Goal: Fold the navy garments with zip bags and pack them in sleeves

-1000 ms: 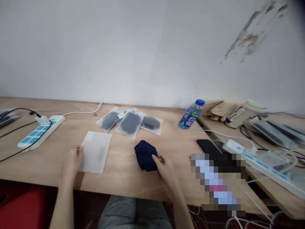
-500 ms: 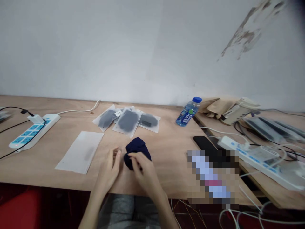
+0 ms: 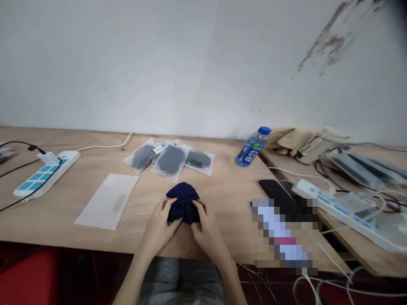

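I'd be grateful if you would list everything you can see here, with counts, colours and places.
navy fabric bundle: one, dark navy, on the wooden table, between the hands
frosted zip bag: one, translucent white, left of the bundle
packaged bags: three, dark contents, overlapping behind the bundle
power strips: two, white and blue, far left and far right
water bottle: one, clear, blue cap, back right
smartphone: one, black, right
paper bags: several, brown, back right
left hand: on the bundle's left side
right hand: on its right side
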{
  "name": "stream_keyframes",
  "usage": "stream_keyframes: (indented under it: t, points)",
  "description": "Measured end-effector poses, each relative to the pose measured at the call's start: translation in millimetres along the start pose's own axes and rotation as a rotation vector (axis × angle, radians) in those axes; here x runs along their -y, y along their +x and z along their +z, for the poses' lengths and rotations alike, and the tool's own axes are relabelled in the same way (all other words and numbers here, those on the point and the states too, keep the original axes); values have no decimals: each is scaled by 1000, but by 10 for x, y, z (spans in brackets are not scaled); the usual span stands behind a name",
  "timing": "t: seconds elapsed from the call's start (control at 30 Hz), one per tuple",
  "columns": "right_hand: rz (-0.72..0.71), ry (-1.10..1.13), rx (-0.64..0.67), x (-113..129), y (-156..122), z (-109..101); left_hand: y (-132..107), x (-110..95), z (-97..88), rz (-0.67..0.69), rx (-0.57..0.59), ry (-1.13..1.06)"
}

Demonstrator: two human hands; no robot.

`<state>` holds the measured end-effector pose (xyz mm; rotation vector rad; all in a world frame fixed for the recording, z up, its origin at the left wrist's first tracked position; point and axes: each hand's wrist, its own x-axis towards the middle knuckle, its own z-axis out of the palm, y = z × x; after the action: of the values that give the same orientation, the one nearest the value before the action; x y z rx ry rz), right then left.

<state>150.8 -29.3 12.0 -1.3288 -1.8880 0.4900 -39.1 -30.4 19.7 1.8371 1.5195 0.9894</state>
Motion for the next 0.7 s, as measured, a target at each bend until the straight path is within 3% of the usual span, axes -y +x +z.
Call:
stream_keyframes:
  t: [0.1,0.23,0.37,0.47,0.57,0.7]
  points:
    - [54,-39,-47,-43,12,68,99,52,3,-13,-67,-36]
    - [122,-46,-69,-69,58,149,184,96,-97,-174,-136,-72]
    - [221,279,-98,-19,107,156,167,84,-261,-268,-134,-285]
    - [282,559,-134,105,155,16,121,68,-396,-333,-33,-539]
    - [305,654,-119,250,222,-238,103,72,-480,-418,42,-619]
    - [408,601,-82,259,356,-481,179,62,-458,-402,-69,-530]
